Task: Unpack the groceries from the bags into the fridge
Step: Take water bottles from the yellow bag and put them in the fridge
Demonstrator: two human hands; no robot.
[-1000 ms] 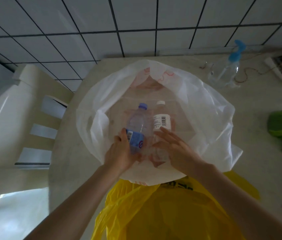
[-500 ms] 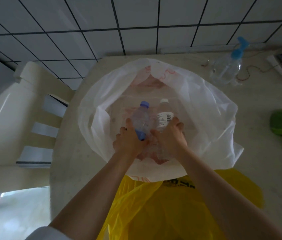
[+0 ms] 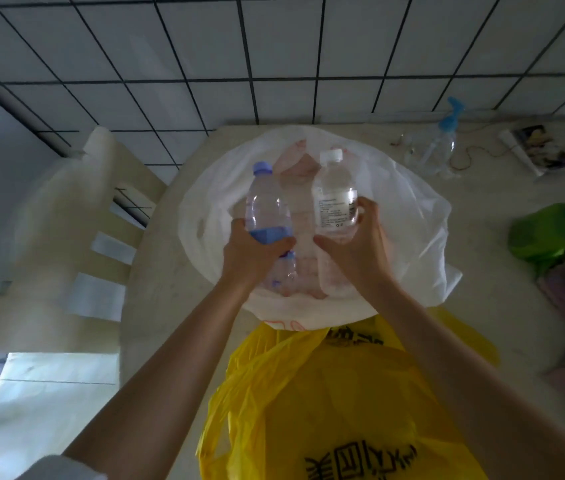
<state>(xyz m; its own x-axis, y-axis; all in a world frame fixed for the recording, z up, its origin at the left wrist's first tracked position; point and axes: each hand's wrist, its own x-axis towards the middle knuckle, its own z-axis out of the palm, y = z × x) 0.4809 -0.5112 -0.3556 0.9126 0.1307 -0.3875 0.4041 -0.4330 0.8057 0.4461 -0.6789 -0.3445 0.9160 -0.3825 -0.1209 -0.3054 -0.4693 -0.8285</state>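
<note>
My left hand (image 3: pixel 253 252) grips a clear water bottle with a blue cap and blue label (image 3: pixel 266 202), lifted above the open white plastic bag (image 3: pixel 409 216). My right hand (image 3: pixel 360 247) grips a second clear bottle with a white cap and white label (image 3: pixel 334 195), held beside the first. Both bottles are tilted with caps pointing away from me. The white bag lies spread on the beige table (image 3: pixel 502 292). A yellow plastic bag (image 3: pixel 326 403) with black print sits nearer to me, under my forearms.
A clear spray bottle with a blue trigger (image 3: pixel 436 147) lies at the table's back right, beside a booklet (image 3: pixel 547 147). A green bag (image 3: pixel 554 233) sits at the right edge. A pale wooden chair (image 3: pixel 76 230) stands left of the table. A tiled wall is behind.
Both hands closed around the two bottles inside the white bag and lifted them up and out, toward the camera.
</note>
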